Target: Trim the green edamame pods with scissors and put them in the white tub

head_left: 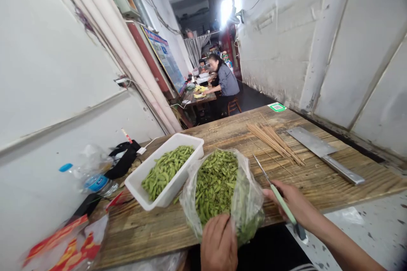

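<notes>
A clear plastic bag [244, 203] full of green edamame pods [214, 184] sits at the near edge of a wooden table [321, 178]. My left hand [218, 243] reaches into the bag's opening from below, fingers among the pods. My right hand [294, 205] rests on the table to the right of the bag and grips scissors with pale green handles [281, 201], the blades pointing away from me. Just left of the bag stands a white rectangular tub [168, 192] partly filled with more pods.
A bundle of bamboo skewers [275, 142] and a large cleaver [324, 152] lie further back on the right. A water bottle [90, 178], black cables and red packaging [68, 243] crowd the left end by the wall. A person [224, 82] sits at a far table.
</notes>
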The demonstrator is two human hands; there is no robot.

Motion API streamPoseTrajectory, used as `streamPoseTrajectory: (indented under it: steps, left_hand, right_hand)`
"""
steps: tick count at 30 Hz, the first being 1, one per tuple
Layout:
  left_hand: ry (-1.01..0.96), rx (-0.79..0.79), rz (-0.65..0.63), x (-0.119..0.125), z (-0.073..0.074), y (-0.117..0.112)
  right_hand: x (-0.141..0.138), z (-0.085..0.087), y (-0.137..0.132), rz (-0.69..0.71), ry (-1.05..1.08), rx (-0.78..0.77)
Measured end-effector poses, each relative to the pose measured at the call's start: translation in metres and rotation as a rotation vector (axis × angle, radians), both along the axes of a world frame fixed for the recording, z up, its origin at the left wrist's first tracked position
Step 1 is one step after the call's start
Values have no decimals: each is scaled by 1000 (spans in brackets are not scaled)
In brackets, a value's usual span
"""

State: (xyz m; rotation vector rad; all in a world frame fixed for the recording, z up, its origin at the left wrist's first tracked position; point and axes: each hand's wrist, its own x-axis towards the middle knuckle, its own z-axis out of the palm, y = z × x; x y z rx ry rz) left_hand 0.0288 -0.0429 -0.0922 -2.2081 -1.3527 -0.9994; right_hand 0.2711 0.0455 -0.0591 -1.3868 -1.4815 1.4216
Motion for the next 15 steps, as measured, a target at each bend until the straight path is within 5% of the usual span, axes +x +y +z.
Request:
streamPoseTrajectory:
  steps: [4, 8, 11, 15]
  left_hand:
    - [-202, 108, 95, -7, 41, 36]
    - [-264, 150, 342, -10, 78, 68]
    - [-205, 136, 234, -1, 78, 61]
    - [-116, 80, 120, 22, 60, 24]
  right_hand:
    - [-8, 1, 0, 71, 93, -111]
    - [-14, 9, -1, 49, 182, -121]
    - [-13, 12, 0, 7, 226, -126]
    - [-8, 16, 0, -3, 217, -168]
